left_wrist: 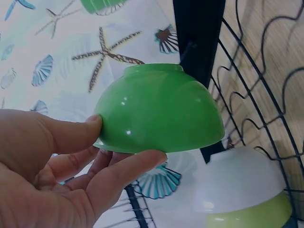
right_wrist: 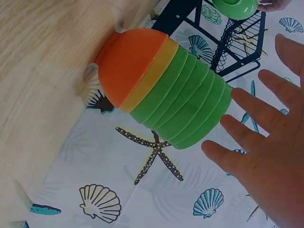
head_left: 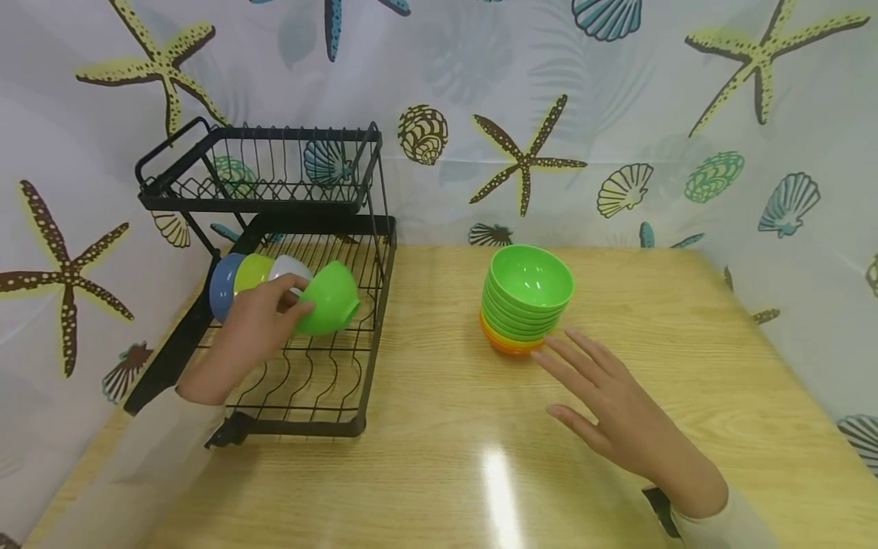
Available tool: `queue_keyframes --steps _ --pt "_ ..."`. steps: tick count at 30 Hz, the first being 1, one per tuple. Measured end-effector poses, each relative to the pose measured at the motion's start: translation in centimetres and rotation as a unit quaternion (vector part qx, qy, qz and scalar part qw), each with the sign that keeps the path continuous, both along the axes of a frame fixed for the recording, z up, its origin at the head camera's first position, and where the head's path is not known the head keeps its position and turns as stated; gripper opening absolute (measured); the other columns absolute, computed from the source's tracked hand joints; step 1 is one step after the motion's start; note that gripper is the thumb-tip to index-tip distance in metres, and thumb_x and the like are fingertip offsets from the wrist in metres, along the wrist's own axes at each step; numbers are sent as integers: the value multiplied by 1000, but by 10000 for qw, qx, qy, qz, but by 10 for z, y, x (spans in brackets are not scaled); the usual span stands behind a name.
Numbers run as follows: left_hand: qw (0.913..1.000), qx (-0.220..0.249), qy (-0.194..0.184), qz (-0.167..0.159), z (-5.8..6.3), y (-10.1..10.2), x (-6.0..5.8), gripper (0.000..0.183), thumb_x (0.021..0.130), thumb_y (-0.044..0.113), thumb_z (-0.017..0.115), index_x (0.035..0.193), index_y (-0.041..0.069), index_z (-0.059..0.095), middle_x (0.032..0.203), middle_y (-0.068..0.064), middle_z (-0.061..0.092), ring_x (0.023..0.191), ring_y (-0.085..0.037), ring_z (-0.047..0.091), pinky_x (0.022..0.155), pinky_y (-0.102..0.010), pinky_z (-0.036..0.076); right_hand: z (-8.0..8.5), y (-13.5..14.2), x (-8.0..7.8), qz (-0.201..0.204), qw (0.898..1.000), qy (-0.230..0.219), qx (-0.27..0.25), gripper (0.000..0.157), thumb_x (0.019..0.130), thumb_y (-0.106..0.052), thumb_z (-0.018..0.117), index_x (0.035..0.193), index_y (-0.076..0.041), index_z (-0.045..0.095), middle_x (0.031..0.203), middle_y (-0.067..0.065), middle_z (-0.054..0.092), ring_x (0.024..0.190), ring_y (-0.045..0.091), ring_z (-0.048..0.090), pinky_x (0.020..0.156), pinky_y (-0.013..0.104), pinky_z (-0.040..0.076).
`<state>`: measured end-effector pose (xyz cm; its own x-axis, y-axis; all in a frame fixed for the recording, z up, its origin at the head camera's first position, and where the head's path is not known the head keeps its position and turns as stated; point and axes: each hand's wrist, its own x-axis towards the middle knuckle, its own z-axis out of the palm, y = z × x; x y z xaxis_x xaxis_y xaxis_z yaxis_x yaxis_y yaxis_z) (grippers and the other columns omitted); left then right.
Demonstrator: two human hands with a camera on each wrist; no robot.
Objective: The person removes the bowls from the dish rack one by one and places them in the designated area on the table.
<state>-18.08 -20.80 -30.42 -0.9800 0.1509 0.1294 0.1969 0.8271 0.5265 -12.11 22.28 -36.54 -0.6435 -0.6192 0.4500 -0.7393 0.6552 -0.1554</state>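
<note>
My left hand (head_left: 264, 320) pinches the rim of a green bowl (head_left: 331, 300) between thumb and fingers. That bowl is tilted on its side over the lower rack, just right of a white bowl (head_left: 291, 268); the left wrist view shows a gap between the two. Beyond the white one, a yellow-green bowl (head_left: 251, 272) and a blue bowl (head_left: 225, 287) stand on edge in the rack. My right hand (head_left: 617, 408) holds nothing, its fingers spread near a stack of nested bowls (head_left: 524, 301), green above with yellow and orange at the bottom.
A black two-tier dish rack (head_left: 373, 335) stands on the left of the wooden table (head_left: 439, 457). Its upper tier (head_left: 254, 204) overhangs the back part of the lower one. A curtain (head_left: 439, 69) printed with starfish and shells hangs behind and at the sides.
</note>
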Motion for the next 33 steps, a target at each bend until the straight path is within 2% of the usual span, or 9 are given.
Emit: queue_keyframes --steps 6,12,17,21,24,27,33 --pt "9995 -15 268 -143 9 13 14 35 94 12 62 125 -3 56 96 -21 69 92 -37 65 70 -47 55 2 -1 0 -34 9996 -230 143 58 96 -45 53 146 -18 41 151 7 37 143 32 23 118 42 18" --pt "9980 5 532 -343 11 26 26 30 93 9 63 121 -1 60 93 -18 70 84 -32 68 69 -44 57 2 -3 0 -53 9992 -330 200 62 92 -36 62 147 -18 40 151 8 38 143 32 22 118 45 19" --pt "9930 109 893 -771 9 34 36 29 90 4 65 118 1 62 103 -16 69 92 -29 67 76 -43 58 2 -4 -1 -17 9991 -377 212 65 90 -34 65 147 -17 40 151 9 38 144 32 22 116 48 22" --pt "9781 42 1587 -1343 4 40 41 30 83 1 70 113 2 65 105 -12 69 91 -23 67 74 -34 59 3 -5 -1 -14 9990 -400 219 67 88 -35 68 147 -18 40 151 9 37 143 32 22 115 50 24" --pt "9654 -20 2015 -1656 2 45 47 33 79 -1 74 110 2 66 101 -10 68 88 -20 67 72 -30 58 4 -6 -1 8 9990 -393 212 67 89 -37 67 147 -18 40 152 9 36 143 32 23 115 50 25" --pt "9561 -44 2186 -1953 0 50 52 34 77 -3 76 109 4 67 99 -9 67 87 -20 67 73 -29 58 3 -7 -1 76 9993 -318 169 64 92 -41 62 147 -17 40 152 8 36 143 32 24 116 46 22" --pt "9379 115 2239 -2647 -5 59 58 33 72 -8 78 102 5 70 95 -5 64 82 -14 65 71 -19 56 2 -11 -3 388 9992 -5 -31 60 97 -49 48 145 -13 43 151 7 37 139 35 30 119 35 16"
